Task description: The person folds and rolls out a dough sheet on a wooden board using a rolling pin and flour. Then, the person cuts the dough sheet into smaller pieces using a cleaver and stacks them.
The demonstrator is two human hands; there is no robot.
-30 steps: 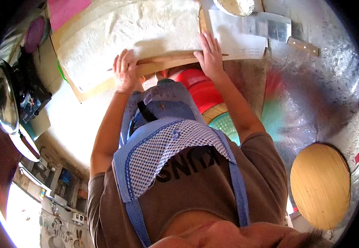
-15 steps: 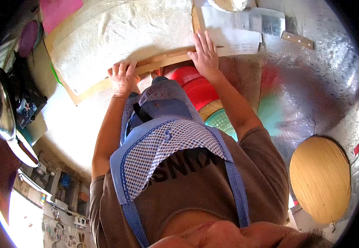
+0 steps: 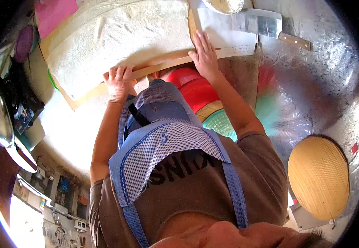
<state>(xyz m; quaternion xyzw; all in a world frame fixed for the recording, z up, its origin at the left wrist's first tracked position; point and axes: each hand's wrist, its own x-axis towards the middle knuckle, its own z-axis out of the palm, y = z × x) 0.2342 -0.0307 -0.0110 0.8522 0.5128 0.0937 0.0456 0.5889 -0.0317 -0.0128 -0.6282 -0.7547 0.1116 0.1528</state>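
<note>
A wide, pale, floury sheet that looks like rolled dough (image 3: 117,41) lies on a brown wooden board (image 3: 191,25). Along its near edge runs a thin wooden rod with a tapered end, apparently a rolling pin (image 3: 163,59). My left hand (image 3: 121,82) curls its fingers over the rod's left part at the board's near edge. Toward the other end, my right hand (image 3: 205,57) rests on the rod with fingers stretched forward and thumb apart. What lies under both palms is hidden.
A cleaver (image 3: 266,25) lies on white paper (image 3: 233,49) at the right, beside a bowl (image 3: 225,5). Red basins (image 3: 192,87) and a green basket (image 3: 221,124) stand below the board's edge. A round wooden board (image 3: 319,177) is at far right.
The view has shifted slightly. My left hand sits a little lower and further left in the picture, while my right hand stays almost in place on the rod.
</note>
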